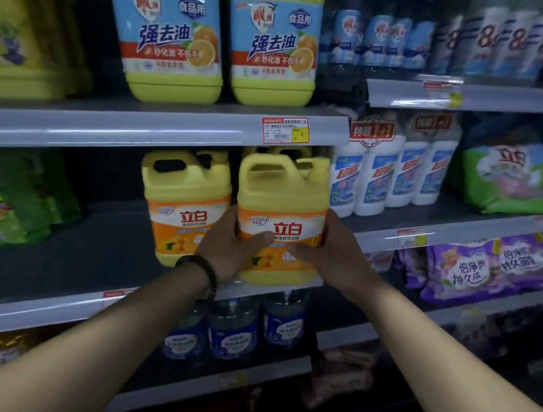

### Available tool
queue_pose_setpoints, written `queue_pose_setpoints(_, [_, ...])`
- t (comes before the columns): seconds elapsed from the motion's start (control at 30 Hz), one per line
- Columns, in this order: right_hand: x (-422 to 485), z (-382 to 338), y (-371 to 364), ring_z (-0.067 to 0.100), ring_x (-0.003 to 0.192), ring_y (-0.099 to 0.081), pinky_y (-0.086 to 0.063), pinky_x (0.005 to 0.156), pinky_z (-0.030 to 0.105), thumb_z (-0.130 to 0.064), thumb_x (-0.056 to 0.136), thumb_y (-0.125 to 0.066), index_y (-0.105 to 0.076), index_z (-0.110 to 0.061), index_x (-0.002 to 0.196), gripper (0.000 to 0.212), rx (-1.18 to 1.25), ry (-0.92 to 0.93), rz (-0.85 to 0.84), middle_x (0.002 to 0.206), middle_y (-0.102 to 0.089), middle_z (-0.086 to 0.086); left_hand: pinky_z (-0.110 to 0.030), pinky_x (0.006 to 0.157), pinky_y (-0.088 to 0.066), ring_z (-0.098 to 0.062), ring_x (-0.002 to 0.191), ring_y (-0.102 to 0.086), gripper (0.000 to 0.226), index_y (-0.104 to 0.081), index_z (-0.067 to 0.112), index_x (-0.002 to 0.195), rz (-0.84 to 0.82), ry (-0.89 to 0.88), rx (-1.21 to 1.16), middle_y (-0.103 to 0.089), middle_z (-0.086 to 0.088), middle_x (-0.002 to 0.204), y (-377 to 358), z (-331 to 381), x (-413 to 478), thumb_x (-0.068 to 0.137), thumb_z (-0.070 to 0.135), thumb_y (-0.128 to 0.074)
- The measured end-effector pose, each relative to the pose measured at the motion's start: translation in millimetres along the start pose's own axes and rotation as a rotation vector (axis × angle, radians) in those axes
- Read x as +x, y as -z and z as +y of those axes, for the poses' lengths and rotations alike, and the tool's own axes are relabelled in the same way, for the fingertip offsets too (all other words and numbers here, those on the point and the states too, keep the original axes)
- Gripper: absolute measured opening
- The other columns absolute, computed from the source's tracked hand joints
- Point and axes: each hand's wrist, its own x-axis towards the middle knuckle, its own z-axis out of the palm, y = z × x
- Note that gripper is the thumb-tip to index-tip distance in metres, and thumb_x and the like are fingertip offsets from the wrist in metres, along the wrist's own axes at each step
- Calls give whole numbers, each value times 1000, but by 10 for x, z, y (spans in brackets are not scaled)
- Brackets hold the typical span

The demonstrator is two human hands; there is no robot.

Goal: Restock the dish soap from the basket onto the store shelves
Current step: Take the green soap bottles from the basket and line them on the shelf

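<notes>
Left hand (230, 248) and right hand (329, 250) grasp one jug (282, 190) by its sides, thumbs across the glossy orange label. It stands upright at the front edge of the grey shelf (86, 251). Jug: boxy yellow moulded plastic, loop handle, round cap. One identical second jug (182, 195) stands just beside it, to its left. Two big jugs (169, 22), yellow-green, stand on the shelf above.

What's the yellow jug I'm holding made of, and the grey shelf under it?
The yellow jug looks like opaque moulded plastic, smooth, faintly glossy, handle moulded in. The shelf is probably painted metal, matt grey; its front strip seems clear glossy plastic, catching light.
</notes>
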Motion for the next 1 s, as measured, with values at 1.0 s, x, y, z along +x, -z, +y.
queue_pose_setpoints(1.0, [-596,233,-374,-2,98,-63,-46,78,12,-17,104,-65,-57,-26,140,38,-287,-23,107,120,-64,-10,-23,83,-57,-3,99,-72,20,-71,30,115,-138,-95,308,-76,13,109,507,-522,-1046,100,16,-68])
